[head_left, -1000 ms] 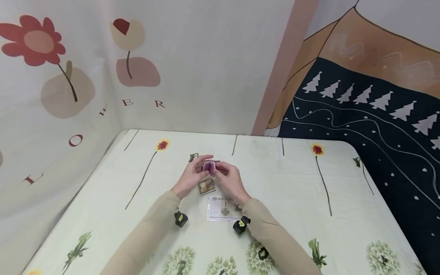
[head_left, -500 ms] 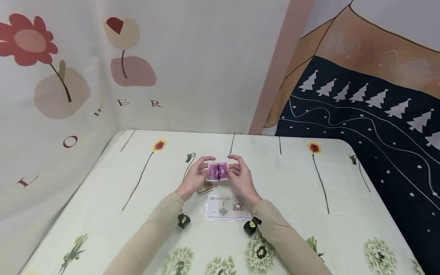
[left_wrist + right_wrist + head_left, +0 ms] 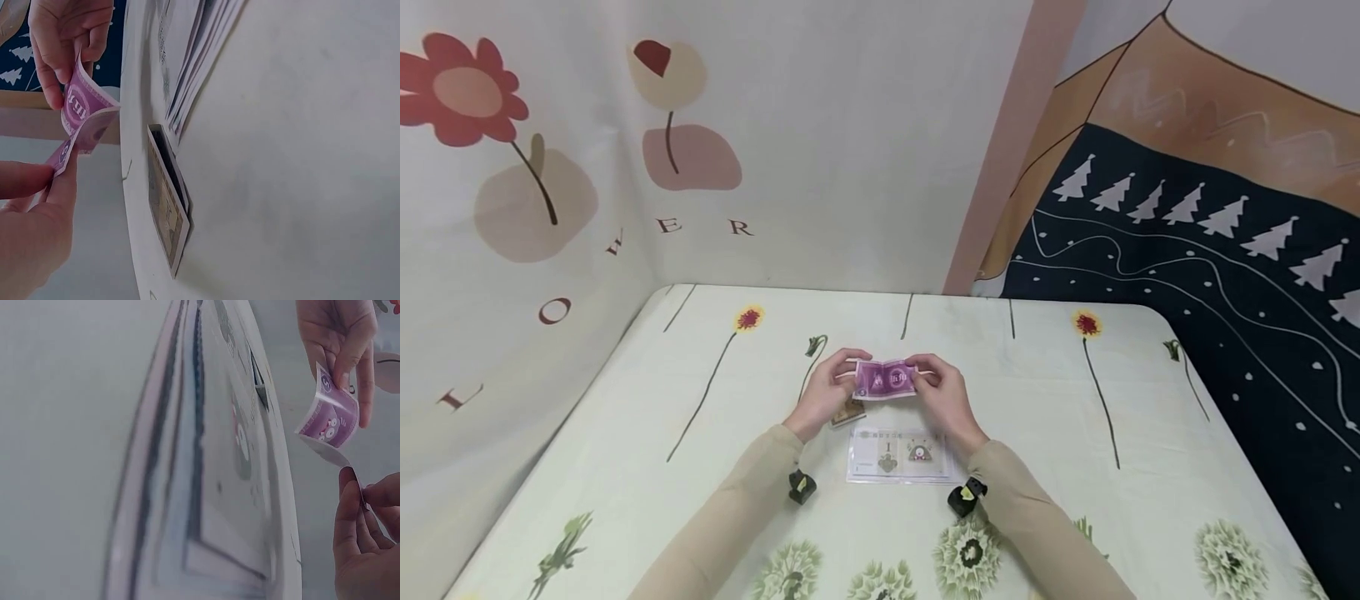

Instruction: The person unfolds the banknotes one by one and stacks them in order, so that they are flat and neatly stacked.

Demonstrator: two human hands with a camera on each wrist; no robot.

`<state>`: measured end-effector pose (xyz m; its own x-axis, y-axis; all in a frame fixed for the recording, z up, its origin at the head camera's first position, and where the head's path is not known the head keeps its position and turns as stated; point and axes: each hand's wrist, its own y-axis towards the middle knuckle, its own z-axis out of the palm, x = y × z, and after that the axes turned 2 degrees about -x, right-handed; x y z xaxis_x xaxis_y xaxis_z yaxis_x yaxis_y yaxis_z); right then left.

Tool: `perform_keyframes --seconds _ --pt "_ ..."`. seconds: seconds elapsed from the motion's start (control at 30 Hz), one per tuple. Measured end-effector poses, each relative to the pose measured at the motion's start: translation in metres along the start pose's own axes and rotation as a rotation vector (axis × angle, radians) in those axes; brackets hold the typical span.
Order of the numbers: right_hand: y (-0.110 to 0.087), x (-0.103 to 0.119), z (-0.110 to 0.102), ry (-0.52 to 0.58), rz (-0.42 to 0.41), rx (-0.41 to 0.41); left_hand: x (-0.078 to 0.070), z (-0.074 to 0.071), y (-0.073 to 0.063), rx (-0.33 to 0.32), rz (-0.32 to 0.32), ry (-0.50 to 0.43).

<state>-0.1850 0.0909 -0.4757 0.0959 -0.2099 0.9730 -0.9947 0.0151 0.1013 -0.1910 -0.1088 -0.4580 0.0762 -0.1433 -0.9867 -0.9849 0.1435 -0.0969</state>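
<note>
A small purple play banknote (image 3: 884,381), creased down its middle, hangs above the table between both hands. My left hand (image 3: 822,395) pinches its left end between thumb and fingers. At the other end, my right hand (image 3: 947,398) pinches it the same way. The right wrist view shows a cartoon print on the note (image 3: 332,415) and a bend between the two grips. Below the left hand lies a folded brown note (image 3: 167,206), partly covered by that hand in the head view. Nearer the body rests a stack of pale notes (image 3: 887,457) with a cartoon figure.
The table has a white cloth (image 3: 730,517) printed with flowers. A pale wall hanging (image 3: 835,150) stands behind it, and a dark hanging with white trees (image 3: 1150,258) is at the right. Each wrist wears a small black camera (image 3: 802,487).
The purple note was folded between the hands; it has been opened out and now shows its printed face. My right hand has moved right, away from the left, uncovering more of the pale stack.
</note>
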Motion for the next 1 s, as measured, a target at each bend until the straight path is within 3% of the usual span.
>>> perform_keyframes --seconds 0.33,0.67,0.83,1.0 --pt "-0.017 0.034 -0.018 -0.027 0.049 0.040 0.004 -0.002 -0.002 -0.049 0.013 0.056" --pt "-0.006 -0.003 -0.026 0.009 0.079 0.047 0.005 -0.002 -0.002 -0.036 0.027 0.080" --pt "-0.004 -0.010 -0.032 0.041 0.065 0.055 0.005 -0.001 -0.002 -0.043 -0.006 0.065" --pt "-0.004 -0.011 -0.038 0.028 0.066 0.060 0.004 0.001 -0.003 -0.050 -0.016 0.116"
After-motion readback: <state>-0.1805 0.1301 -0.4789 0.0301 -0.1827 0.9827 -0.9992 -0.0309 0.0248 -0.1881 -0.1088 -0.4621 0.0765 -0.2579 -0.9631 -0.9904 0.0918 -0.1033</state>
